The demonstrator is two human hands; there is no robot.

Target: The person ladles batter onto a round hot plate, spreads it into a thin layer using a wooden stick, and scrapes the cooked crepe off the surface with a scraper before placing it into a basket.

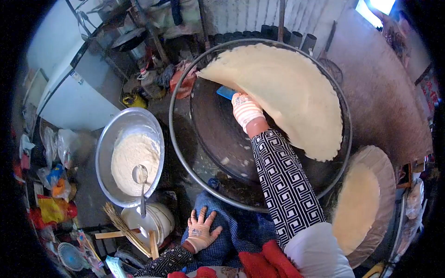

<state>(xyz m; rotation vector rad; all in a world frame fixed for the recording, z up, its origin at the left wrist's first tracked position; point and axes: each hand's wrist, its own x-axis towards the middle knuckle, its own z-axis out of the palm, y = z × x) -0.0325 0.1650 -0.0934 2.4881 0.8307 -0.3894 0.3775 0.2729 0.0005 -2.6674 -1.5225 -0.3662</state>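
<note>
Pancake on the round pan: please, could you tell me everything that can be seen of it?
The pancake is thin, broad, cream-coloured and roughly half-round in outline, with a smooth-looking face and a ragged outer edge. It lies over the far and right-hand part of the dark pan. The right hand is at its near edge, beside a blue tool; there the edge looks slightly lifted. Whether it is folded, I cannot tell.

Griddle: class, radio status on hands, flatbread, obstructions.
Left hand spread on blue checked cloth. Right hand at flatbread edge, beside blue tool. Flatbread on griddle's far side. Pale scrap on bare part, likely harmless.
</note>
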